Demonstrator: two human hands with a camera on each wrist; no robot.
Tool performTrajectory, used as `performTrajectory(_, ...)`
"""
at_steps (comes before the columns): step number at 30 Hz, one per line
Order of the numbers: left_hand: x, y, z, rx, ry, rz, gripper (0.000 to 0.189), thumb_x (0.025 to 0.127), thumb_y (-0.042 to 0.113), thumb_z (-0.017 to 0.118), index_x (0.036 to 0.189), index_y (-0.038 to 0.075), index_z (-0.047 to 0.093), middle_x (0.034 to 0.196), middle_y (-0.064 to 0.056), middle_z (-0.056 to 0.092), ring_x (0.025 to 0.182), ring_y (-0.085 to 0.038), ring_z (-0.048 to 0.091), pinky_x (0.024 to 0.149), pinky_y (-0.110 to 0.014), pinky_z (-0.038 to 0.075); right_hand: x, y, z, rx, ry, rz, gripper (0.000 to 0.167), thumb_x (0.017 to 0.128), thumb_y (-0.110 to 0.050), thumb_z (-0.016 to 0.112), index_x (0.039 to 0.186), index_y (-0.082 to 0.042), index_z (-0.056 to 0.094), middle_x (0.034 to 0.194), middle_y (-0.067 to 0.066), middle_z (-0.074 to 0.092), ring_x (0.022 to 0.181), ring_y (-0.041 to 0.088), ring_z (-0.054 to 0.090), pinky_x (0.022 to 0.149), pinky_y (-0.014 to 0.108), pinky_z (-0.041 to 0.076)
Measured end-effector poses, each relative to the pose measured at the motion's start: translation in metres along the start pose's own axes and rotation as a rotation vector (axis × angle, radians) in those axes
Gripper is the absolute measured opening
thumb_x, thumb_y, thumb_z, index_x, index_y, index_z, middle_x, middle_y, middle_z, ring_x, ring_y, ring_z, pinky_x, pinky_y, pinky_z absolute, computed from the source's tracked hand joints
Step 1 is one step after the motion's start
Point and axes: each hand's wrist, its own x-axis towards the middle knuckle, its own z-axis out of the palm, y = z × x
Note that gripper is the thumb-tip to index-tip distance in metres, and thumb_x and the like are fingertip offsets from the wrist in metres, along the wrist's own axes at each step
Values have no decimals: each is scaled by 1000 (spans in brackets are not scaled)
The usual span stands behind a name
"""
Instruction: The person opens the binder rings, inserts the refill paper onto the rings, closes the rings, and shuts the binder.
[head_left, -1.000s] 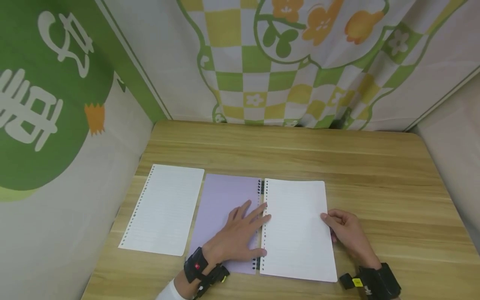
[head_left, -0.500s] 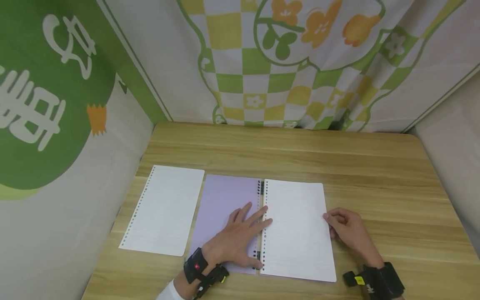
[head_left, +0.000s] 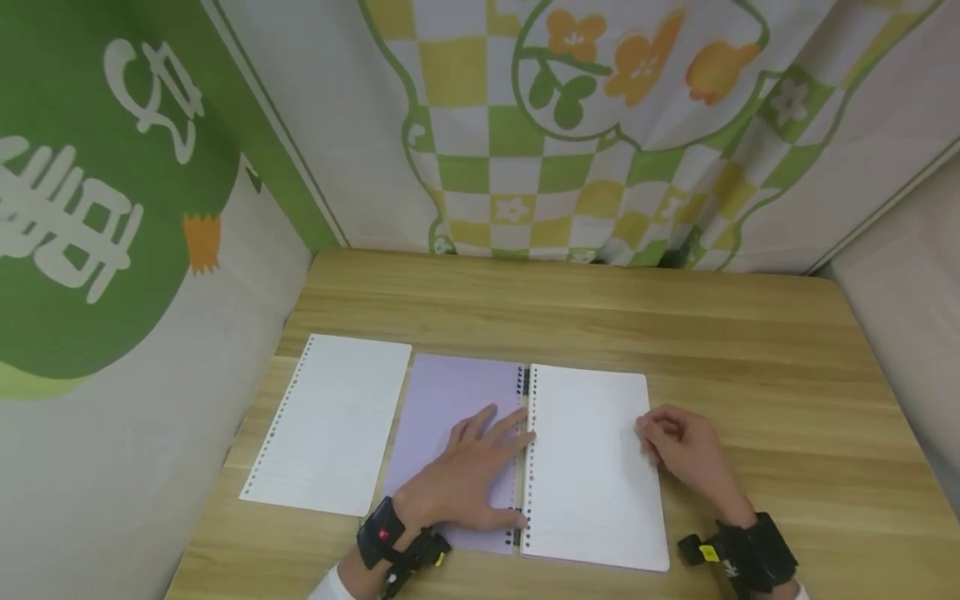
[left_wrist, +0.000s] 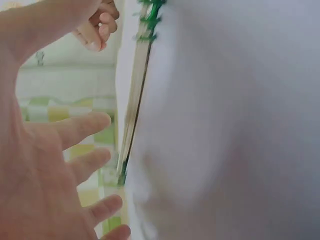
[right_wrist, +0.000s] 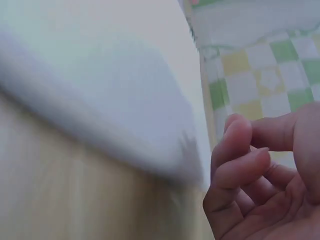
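A ring-bound notebook lies open on the table, its lavender cover at the left and a stack of white lined pages at the right. Binder rings run between them, looking green in the left wrist view. My left hand is spread over the cover, fingertips reaching the rings and the punched page edge; no fingers curl round anything. At the pages' right edge is my right hand, fingers curled and thumb against the index finger. In the right wrist view nothing shows between those fingers, close beside the paper.
A loose punched lined sheet lies left of the notebook. The wooden table extends behind and to the right. A checkered curtain hangs beyond its back edge, and a green-and-white cloth wall stands at the left.
My right hand has shifted slightly left and up, from the pages' right edge to just over it. The left hand stays spread at the rings, its thumb a little lower than before.
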Motion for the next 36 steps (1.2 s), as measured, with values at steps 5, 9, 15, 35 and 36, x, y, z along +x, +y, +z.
performTrajectory(5, -13, -29, -25, -52, 166, -134, 87, 94, 56, 75, 164, 17, 42, 178, -7, 25, 161, -46, 21, 125, -72, 20, 21, -24, 27, -77, -82, -176, 11, 105, -11, 69, 109, -3, 74, 84, 4, 71, 73, 13, 63, 65, 24, 53)
performTrajectory(9, -33, -63, -45, -87, 311, -259, 69, 102, 42, 70, 159, 10, 49, 171, -14, 39, 156, -47, 31, 122, -73, 26, 36, -46, 60, -147, -162, -327, 13, 103, -7, 69, 115, -6, 76, 100, 1, 77, 88, 11, 67, 75, 25, 57)
performTrajectory(15, -70, -111, -74, -133, 366, -423, 64, 108, 37, 63, 158, 2, 46, 168, -24, 38, 155, -51, 31, 123, -71, 25, 52, -86, 108, -202, -355, -515, 25, 106, -7, 64, 129, -7, 73, 125, 6, 75, 111, 19, 70, 94, 35, 60)
performTrajectory(35, -136, -168, -96, -139, 475, -889, 86, 86, 20, 88, 148, -18, 43, 133, -38, 51, 116, -51, 52, 96, -65, 49, 43, -162, 247, -794, -723, -833, 55, 107, -43, 61, 158, -23, 53, 177, 0, 29, 165, 29, 22, 129, 61, 25)
performTrajectory(36, -137, -169, -97, -155, 475, -899, 87, 85, 19, 89, 149, -18, 42, 135, -39, 50, 118, -52, 52, 98, -65, 48, 42, -163, 248, -801, -728, -829, 55, 107, -43, 62, 158, -23, 53, 177, 0, 28, 165, 28, 22, 129, 61, 25)
